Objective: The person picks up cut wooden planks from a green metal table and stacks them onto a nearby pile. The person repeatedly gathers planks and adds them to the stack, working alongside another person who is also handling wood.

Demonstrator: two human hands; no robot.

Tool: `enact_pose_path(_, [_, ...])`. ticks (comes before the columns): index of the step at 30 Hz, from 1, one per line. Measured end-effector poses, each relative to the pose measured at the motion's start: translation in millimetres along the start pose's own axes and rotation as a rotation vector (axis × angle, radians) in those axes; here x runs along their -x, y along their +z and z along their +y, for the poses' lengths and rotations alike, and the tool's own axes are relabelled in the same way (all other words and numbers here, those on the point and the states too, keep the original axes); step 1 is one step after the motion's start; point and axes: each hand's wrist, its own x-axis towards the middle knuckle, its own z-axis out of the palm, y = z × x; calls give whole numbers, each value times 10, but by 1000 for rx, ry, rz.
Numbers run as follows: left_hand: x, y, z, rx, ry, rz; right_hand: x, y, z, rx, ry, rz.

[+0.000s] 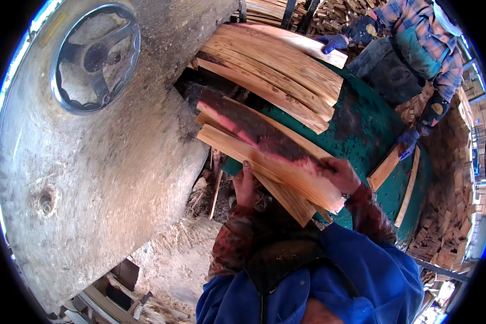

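Observation:
My left hand (244,186) grips the near edge of a bundle of wooden boards (240,150), its thumb up against the wood and its fingers hidden beneath. At the right end of the same bundle, my right hand (342,175) is closed round the edge. Uppermost lies a slab with dark bark (265,136) and pinkish edges. One board (286,198) slants out below the others. Just beyond the bundle, several boards (275,62) lie side by side over a green surface (356,108).
A large pale machine panel with a handwheel (96,58) stands at left. At far right, a co-worker's gloved hands touch a pale board (337,58) and a short wood piece (384,168). A narrow strip (408,186) lies nearby. Stacked wood pieces (443,229) line the right.

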Motion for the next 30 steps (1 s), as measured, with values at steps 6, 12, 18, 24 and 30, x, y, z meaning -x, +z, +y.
enact_pose_path(6, [12,-79,-39,-32,-8,-38,473,408,147,86,-121,89])
enact_pose_path(12, [-87,-32,-135,-140,83,49,511,501,-70,242,-343,331])
enact_pose_path(18, [-25,103,-148,-73,170,6,540,645,-113,104,-324,282])
enact_pose_path(24, [-2,73,-142,-74,135,45,606,619,-152,65,-268,343])
enact_pose_path(30, [-27,-49,-213,-108,78,60,622,267,-408,141,-317,538])
